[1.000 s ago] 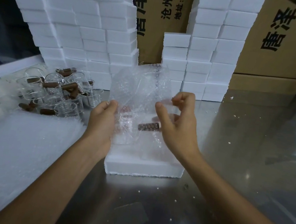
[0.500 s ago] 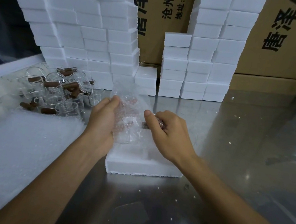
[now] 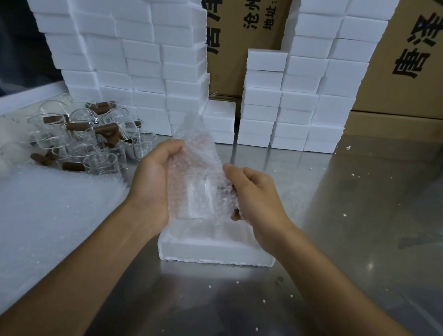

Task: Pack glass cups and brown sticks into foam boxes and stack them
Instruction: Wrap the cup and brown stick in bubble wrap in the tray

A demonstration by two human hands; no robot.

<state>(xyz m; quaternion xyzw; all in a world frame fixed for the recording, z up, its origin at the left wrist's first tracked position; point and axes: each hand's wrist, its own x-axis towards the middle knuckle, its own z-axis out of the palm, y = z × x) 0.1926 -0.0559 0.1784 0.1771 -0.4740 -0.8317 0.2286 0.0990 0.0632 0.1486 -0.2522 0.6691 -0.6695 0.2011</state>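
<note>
Now a glass cup is being rolled into bubble wrap above an open foam box.

Leftmost, a heap of clear glass cups with brown cylindrical sticks [image 3: 81, 136] is seen waiting on the steel table [image 3: 371, 238]. Next, the left hand [image 3: 152, 179] is curled round the left edge of the clear bubble-wrap sheet [image 3: 198, 171], and the right hand [image 3: 255, 196] is clasped round its right side, where a brown stick end [image 3: 235, 212] is glimpsed. The wrapped clear glass cup [image 3: 198, 198] is held just above the white foam box [image 3: 214, 252]. The wrap is best kept taut and tucked before being lowered. Compared with a second ago, the sheet is no longer spread tall but is gathered tightly around the cup.
</note>
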